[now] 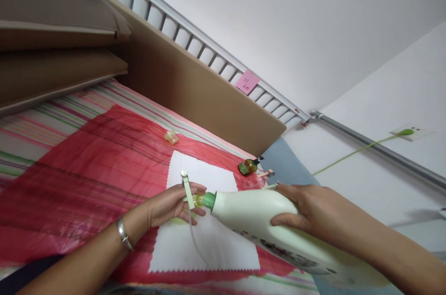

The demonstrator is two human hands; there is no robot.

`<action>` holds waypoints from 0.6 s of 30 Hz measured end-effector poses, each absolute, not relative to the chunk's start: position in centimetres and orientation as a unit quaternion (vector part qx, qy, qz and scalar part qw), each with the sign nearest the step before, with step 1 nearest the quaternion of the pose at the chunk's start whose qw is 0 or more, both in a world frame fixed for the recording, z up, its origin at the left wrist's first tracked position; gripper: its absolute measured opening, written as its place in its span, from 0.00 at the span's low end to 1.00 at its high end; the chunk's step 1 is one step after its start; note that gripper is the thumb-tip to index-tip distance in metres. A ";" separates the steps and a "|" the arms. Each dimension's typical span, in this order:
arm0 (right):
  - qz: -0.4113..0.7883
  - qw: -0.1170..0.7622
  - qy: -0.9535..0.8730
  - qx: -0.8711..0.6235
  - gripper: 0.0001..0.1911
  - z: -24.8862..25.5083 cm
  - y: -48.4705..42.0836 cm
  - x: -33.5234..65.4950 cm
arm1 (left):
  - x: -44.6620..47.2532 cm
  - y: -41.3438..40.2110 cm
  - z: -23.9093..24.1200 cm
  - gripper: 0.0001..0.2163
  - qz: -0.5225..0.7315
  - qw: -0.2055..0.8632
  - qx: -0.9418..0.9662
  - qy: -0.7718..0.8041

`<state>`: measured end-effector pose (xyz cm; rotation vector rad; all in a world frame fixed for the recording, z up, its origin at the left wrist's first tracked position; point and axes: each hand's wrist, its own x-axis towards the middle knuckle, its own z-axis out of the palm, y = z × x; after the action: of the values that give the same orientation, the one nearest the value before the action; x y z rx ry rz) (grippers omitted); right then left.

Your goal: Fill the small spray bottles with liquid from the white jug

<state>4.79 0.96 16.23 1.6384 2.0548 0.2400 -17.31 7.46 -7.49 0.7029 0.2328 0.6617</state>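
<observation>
My right hand (pixel 303 206) grips a large pale green bottle (pixel 258 206), tipped so that its green spout (pixel 209 200) points left. The spout meets a small clear neck with yellow liquid (pixel 198 200) at my left hand (pixel 170 204). Between the fingers of that hand is a light green pump head (pixel 188 190), its thin tube (pixel 195 239) hanging down over the white cloth (pixel 223 248). A patch of yellow-green shows below my left palm. Most of whatever holds the yellow liquid is hidden by my fingers, and I cannot tell whether liquid is flowing.
Red plastic sheeting (pixel 87 169) covers a striped cloth (pixel 45 118). Beyond the white cloth lie a green pump bottle (pixel 247 167), a pink pump bottle (pixel 254 181) and a small yellowish object (pixel 171 136). A brown board (pixel 195 86) and stacked cardboard (pixel 59 16) stand behind.
</observation>
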 end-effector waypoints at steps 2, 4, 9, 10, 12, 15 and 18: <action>0.088 0.253 0.751 0.603 0.22 16.2 1.0 4.7 | -17.4 7.4 -7.4 0.17 0.318 0.878 0.337 0.120; 0.088 0.254 0.750 0.604 0.23 16.3 1.0 4.7 | -17.4 7.4 -7.3 0.17 0.318 0.878 0.336 0.123; 0.092 0.234 0.758 0.602 0.22 16.1 0.9 5.0 | -17.3 7.5 -7.3 0.17 0.321 0.878 0.333 0.121; 0.086 0.228 0.759 0.603 0.22 16.0 0.9 5.1 | -17.3 7.6 -7.4 0.17 0.324 0.878 0.331 0.120; 0.070 0.213 0.760 0.610 0.22 15.6 0.7 5.5 | -17.3 7.7 -7.5 0.17 0.330 0.878 0.325 0.118; 0.051 0.179 0.754 0.630 0.21 14.7 0.4 6.2 | -17.4 7.8 -7.4 0.18 0.335 0.878 0.318 0.123; 0.025 0.143 0.740 0.657 0.19 13.3 -0.2 6.7 | -17.5 7.8 -7.3 0.17 0.335 0.878 0.313 0.136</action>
<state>6.72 -0.17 13.35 1.8947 2.1342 0.0708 -17.53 7.85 -7.33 0.6537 0.2837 0.6976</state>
